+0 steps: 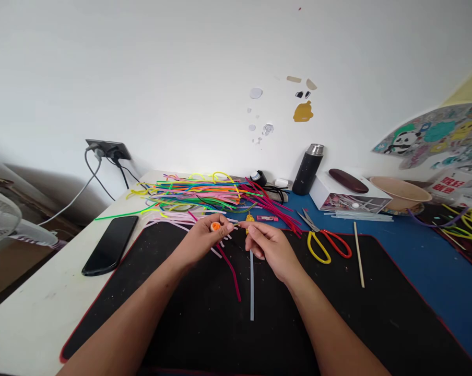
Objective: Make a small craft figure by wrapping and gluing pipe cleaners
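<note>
Both hands are close together over the black mat [197, 324]. My left hand [204, 237] is closed, with a small round orange piece with a pale rim [215, 226] held at its fingers. My right hand [269, 243] pinches a small yellow fuzzy piece [250, 225], its thumb and forefinger pointing at my left fingertips. Below the right fingers runs a pale grey-blue pipe cleaner [252, 292]; I cannot tell whether it joins the yellow piece or lies on the mat. A crimson pipe cleaner [233, 274] stretches from under my left hand.
A heap of coloured pipe cleaners [204, 192] lies behind the hands. Scissors [318, 235] with yellow and red handles and a wooden stick [358, 256] are at right. A phone [110, 245] lies left. A black flask [308, 169] and white box [349, 193] stand by the wall.
</note>
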Tool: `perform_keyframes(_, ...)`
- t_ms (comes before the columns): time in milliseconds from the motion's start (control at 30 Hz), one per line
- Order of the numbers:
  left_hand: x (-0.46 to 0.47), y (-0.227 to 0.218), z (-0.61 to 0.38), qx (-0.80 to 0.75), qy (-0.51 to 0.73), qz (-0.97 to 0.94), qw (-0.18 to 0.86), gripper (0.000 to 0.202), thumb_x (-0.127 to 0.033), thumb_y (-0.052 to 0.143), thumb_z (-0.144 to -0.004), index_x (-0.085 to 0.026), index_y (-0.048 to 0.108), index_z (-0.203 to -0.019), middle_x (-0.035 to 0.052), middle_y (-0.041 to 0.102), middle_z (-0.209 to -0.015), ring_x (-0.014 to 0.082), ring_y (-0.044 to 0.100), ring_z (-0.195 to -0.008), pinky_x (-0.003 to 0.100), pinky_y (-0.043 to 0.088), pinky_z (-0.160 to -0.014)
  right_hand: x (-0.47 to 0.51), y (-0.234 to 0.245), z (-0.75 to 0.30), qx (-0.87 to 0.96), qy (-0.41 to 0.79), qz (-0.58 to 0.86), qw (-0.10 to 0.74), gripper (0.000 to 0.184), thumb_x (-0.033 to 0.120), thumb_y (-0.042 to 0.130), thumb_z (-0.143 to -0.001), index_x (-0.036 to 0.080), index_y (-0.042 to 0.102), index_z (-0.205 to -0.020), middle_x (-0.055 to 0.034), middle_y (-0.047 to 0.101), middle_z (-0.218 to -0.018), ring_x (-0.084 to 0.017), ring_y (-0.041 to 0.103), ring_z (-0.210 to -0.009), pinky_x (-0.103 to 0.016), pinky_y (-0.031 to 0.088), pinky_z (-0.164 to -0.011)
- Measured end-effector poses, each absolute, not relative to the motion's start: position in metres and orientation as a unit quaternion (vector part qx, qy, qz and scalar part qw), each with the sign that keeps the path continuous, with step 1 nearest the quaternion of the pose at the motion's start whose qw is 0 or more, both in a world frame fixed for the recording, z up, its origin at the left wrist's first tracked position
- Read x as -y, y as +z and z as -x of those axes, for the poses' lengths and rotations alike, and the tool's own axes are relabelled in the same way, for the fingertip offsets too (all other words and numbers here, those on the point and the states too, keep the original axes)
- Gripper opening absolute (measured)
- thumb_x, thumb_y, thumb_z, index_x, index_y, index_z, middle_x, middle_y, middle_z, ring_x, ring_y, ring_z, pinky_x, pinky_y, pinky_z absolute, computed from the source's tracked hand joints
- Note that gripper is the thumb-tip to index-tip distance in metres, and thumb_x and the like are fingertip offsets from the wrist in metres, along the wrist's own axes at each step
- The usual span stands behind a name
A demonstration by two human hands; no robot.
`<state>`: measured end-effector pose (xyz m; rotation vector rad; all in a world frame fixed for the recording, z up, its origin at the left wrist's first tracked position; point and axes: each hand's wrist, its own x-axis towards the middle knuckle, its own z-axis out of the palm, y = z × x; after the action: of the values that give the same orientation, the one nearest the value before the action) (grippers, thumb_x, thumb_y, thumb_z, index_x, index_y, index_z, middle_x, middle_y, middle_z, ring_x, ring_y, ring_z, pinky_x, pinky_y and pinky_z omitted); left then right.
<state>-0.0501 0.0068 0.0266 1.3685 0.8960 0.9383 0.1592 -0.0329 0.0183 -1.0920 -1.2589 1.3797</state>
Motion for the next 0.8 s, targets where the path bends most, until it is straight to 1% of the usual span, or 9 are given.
perform_keyframes(133,-0.005,0.03,0.049,-0.402,0.374,-0.654,0.52,0.043,-0.061,0.075,-0.086,-0.019,0.069,-0.083,-0.0008,0.059,-0.076,0.0155,0.047,-0.071,0.028,0.036,-0.069,0.034,0.018,-0.157,0.543,0.549,0.451,0.447,0.059,0.061,0.065,-0.096,0.016,0.075,-0.132,-0.0009,0.065,-0.07,-0.01,0.04,-0.051,-0.026,0.03,-0.049)
perform_keyframes(267,-0.006,0.031,0.048,-0.421,0.369,-0.66,0.501,0.045,-0.064,0.073,-0.086,-0.019,0.07,-0.083,0.001,0.063,-0.079,0.0181,0.052,-0.075,0.029,0.039,-0.072,0.036,0.018,-0.154,0.583,0.513,0.467,0.424,0.059,0.06,0.061,-0.098,0.016,0.073,-0.136,-0.0002,0.065,-0.07,-0.012,0.042,-0.052,-0.027,0.034,-0.052)
perform_keyframes(433,-0.009,0.025,0.049,-0.423,0.39,-0.657,0.487,0.036,-0.055,0.075,-0.086,-0.019,0.073,-0.082,0.0022,0.069,-0.08,0.0197,0.058,-0.079,0.03,0.043,-0.076,0.039,0.019,-0.15,0.623,0.464,0.483,0.404,0.054,0.053,0.059,-0.1,0.021,0.072,-0.141,0.0004,0.064,-0.07,-0.013,0.043,-0.056,-0.027,0.035,-0.055)
perform_keyframes(533,-0.01,0.023,0.05,-0.412,0.396,-0.659,0.489,0.029,-0.048,0.074,-0.087,-0.02,0.074,-0.084,0.0026,0.07,-0.083,0.0207,0.061,-0.083,0.03,0.044,-0.081,0.04,0.019,-0.151,0.621,0.473,0.479,0.401,0.053,0.051,0.059,-0.1,0.02,0.071,-0.142,0.0007,0.064,-0.07,-0.012,0.043,-0.056,-0.027,0.035,-0.056)
perform_keyframes(600,-0.009,0.023,0.049,-0.408,0.402,-0.658,0.489,0.025,-0.045,0.074,-0.087,-0.02,0.073,-0.083,0.0017,0.069,-0.08,0.0196,0.059,-0.08,0.03,0.044,-0.078,0.039,0.018,-0.151,0.602,0.503,0.468,0.406,0.055,0.053,0.06,-0.1,0.018,0.071,-0.142,0.0004,0.064,-0.07,-0.012,0.043,-0.055,-0.027,0.035,-0.055)
perform_keyframes(667,-0.008,0.023,0.048,-0.411,0.41,-0.659,0.479,0.023,-0.041,0.073,-0.086,-0.019,0.071,-0.079,0.0003,0.065,-0.076,0.0177,0.055,-0.074,0.029,0.042,-0.073,0.038,0.016,-0.151,0.576,0.541,0.452,0.413,0.06,0.057,0.061,-0.098,0.016,0.071,-0.141,0.0003,0.064,-0.068,-0.011,0.043,-0.053,-0.026,0.033,-0.052)
perform_keyframes(733,-0.007,0.022,0.046,-0.418,0.417,-0.667,0.455,0.021,-0.038,0.071,-0.085,-0.02,0.067,-0.076,-0.001,0.063,-0.073,0.0165,0.052,-0.07,0.029,0.04,-0.07,0.037,0.014,-0.15,0.548,0.574,0.44,0.419,0.064,0.061,0.064,-0.096,0.015,0.071,-0.14,0.0008,0.063,-0.066,-0.01,0.042,-0.05,-0.026,0.029,-0.049)
perform_keyframes(800,-0.007,0.02,0.045,-0.428,0.419,-0.682,0.42,0.017,-0.034,0.068,-0.084,-0.02,0.065,-0.074,-0.0017,0.062,-0.072,0.0163,0.052,-0.069,0.029,0.04,-0.07,0.037,0.013,-0.149,0.521,0.601,0.433,0.424,0.066,0.063,0.067,-0.094,0.015,0.071,-0.138,0.0012,0.063,-0.065,-0.01,0.042,-0.049,-0.025,0.027,-0.048)
